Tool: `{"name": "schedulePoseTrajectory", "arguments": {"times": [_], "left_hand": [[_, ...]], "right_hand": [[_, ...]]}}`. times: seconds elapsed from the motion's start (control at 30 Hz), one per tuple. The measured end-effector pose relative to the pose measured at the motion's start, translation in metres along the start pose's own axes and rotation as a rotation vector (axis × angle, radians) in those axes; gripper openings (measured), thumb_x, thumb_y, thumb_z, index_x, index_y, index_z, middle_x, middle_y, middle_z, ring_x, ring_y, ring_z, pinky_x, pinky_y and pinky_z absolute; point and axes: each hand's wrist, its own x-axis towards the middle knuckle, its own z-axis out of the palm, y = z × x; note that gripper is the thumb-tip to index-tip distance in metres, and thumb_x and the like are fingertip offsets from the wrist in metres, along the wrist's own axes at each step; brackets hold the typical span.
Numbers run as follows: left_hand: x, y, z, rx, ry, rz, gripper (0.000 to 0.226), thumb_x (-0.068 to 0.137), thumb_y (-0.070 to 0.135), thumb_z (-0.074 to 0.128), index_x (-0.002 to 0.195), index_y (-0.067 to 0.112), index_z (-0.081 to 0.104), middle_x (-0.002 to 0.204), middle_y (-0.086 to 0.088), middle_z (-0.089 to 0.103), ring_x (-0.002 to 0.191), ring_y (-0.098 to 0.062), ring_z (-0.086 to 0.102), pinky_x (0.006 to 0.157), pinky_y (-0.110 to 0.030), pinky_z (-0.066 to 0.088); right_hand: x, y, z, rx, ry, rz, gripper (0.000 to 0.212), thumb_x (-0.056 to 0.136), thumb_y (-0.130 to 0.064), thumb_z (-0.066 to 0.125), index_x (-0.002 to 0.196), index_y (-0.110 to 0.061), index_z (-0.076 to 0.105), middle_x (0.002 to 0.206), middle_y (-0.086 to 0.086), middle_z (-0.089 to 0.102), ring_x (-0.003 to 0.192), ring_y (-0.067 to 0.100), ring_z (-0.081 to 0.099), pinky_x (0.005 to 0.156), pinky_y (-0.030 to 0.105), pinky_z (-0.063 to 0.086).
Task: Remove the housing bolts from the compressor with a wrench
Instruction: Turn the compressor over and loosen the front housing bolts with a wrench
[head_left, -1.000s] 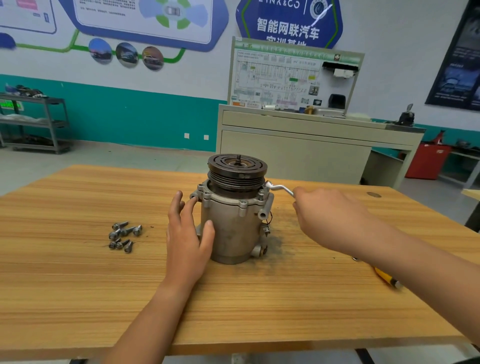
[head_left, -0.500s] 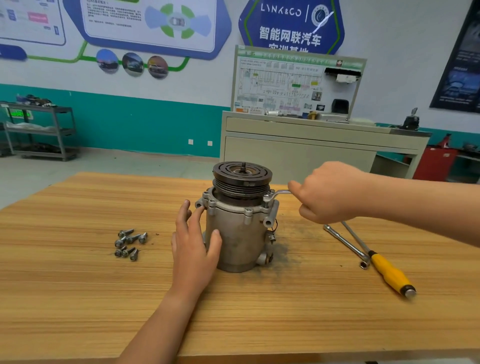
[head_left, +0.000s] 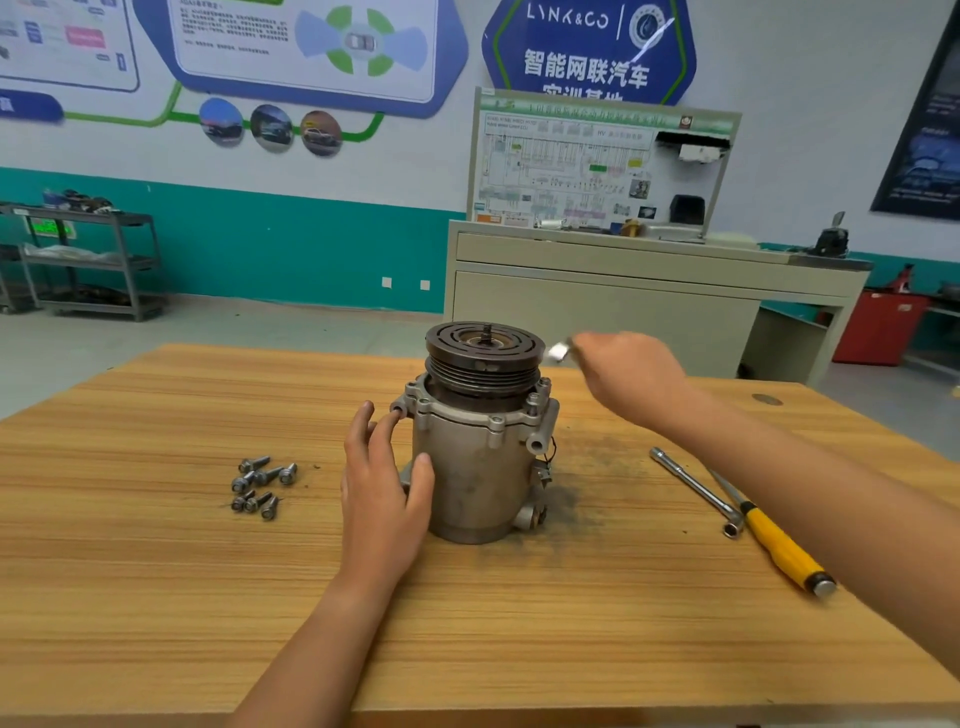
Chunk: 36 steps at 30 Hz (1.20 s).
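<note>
A grey metal compressor (head_left: 480, 467) stands upright on the wooden table (head_left: 156, 597), its dark grooved pulley on top. My left hand (head_left: 382, 491) rests against its left side with fingers straight and thumb on the front. My right hand (head_left: 631, 376) is raised beside the pulley and grips a small silver wrench (head_left: 560, 351), whose blurred end sticks out to the left, clear of the housing. A bolt (head_left: 535, 402) stands in the flange at the right. Several removed bolts (head_left: 260, 486) lie in a loose pile to the left.
To the right of the compressor lie a long silver socket wrench (head_left: 693, 488) and a yellow-handled screwdriver (head_left: 779, 545). Dark grime marks the table around the compressor's base. A beige training bench (head_left: 623, 291) stands behind the table.
My right hand has lifted the wrench up off the flange bolt to pulley height. My left hand has stayed on the compressor's side.
</note>
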Motion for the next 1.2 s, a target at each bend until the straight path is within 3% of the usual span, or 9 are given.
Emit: {"name": "schedulePoseTrajectory", "arguments": {"times": [0.13,0.4,0.57,0.63,0.7,0.83,1.03,1.13,1.2], "left_hand": [[-0.001,-0.004,0.001,-0.006,0.002,0.006,0.047,0.094,0.014,0.051,0.139,0.009,0.038,0.152,-0.002,0.016,0.128,0.0,0.017,0.109,-0.033,0.021],[0.001,-0.007,0.003,-0.031,0.023,0.002,0.045,0.094,0.016,0.048,0.137,0.012,0.038,0.153,0.001,0.015,0.127,0.004,0.017,0.104,-0.026,0.021],[0.0,-0.01,0.002,-0.043,0.022,-0.002,0.044,0.094,0.018,0.046,0.137,0.013,0.038,0.152,0.003,0.015,0.125,0.005,0.018,0.102,-0.024,0.022],[0.0,-0.01,0.002,-0.04,0.018,0.002,0.044,0.094,0.019,0.046,0.137,0.013,0.038,0.152,0.004,0.014,0.124,0.006,0.019,0.101,-0.024,0.023],[0.0,-0.01,0.003,-0.042,0.017,0.003,0.044,0.094,0.019,0.046,0.137,0.013,0.038,0.152,0.005,0.014,0.124,0.007,0.019,0.1,-0.022,0.023],[0.0,-0.01,0.001,-0.042,0.017,-0.014,0.043,0.094,0.02,0.045,0.136,0.013,0.038,0.152,0.004,0.015,0.132,-0.009,0.027,0.099,-0.024,0.026],[0.001,-0.01,0.002,-0.041,0.012,-0.023,0.045,0.093,0.024,0.043,0.136,0.013,0.038,0.152,0.003,0.015,0.133,-0.016,0.03,0.098,-0.026,0.028],[0.002,-0.012,0.004,-0.034,0.011,-0.029,0.046,0.093,0.026,0.042,0.137,0.013,0.038,0.151,0.003,0.015,0.133,-0.018,0.031,0.099,-0.027,0.028],[0.003,-0.013,0.004,-0.03,0.022,-0.046,0.046,0.093,0.027,0.041,0.136,0.012,0.038,0.151,0.002,0.016,0.132,-0.019,0.033,0.098,-0.027,0.029]], "right_hand": [[-0.041,0.001,-0.025,0.301,0.195,0.214,0.022,0.098,-0.019,0.037,0.111,-0.007,0.051,0.058,-0.001,0.048,0.052,0.024,0.052,0.045,0.029,0.034],[-0.075,-0.034,-0.059,-0.145,-0.189,0.056,0.036,0.088,-0.002,0.038,0.122,-0.014,0.038,0.06,-0.005,0.031,0.055,0.017,0.035,0.04,0.026,0.017],[-0.064,-0.053,-0.063,-0.246,-0.304,-0.011,0.043,0.087,0.004,0.04,0.13,-0.002,0.034,0.068,-0.001,0.042,0.06,0.02,0.043,0.04,0.025,0.02],[-0.061,-0.065,-0.066,-0.304,-0.335,-0.067,0.051,0.088,0.008,0.039,0.137,0.005,0.026,0.095,0.012,0.058,0.074,0.025,0.058,0.039,0.026,0.024],[-0.057,-0.069,-0.068,-0.361,-0.363,-0.144,0.055,0.089,0.01,0.038,0.141,0.006,0.02,0.116,0.014,0.055,0.086,0.028,0.06,0.04,0.028,0.029],[-0.041,-0.042,-0.072,-0.481,-0.358,-0.28,0.036,0.092,-0.001,0.039,0.127,-0.006,0.045,0.064,0.002,0.041,0.052,0.017,0.042,0.046,0.026,0.035],[-0.028,0.001,-0.042,-0.445,-0.25,-0.307,0.032,0.093,-0.008,0.038,0.124,-0.013,0.043,0.055,-0.005,0.036,0.044,0.011,0.034,0.039,0.022,0.021],[-0.012,0.005,-0.019,-0.318,-0.16,-0.244,0.024,0.092,-0.004,0.04,0.114,-0.012,0.045,0.078,0.0,0.058,0.07,0.02,0.056,0.067,0.028,0.044],[0.0,-0.003,0.001,-0.255,-0.083,-0.221,0.027,0.091,-0.001,0.039,0.116,-0.009,0.046,0.107,0.008,0.063,0.098,0.024,0.058,0.1,0.036,0.033]]}}
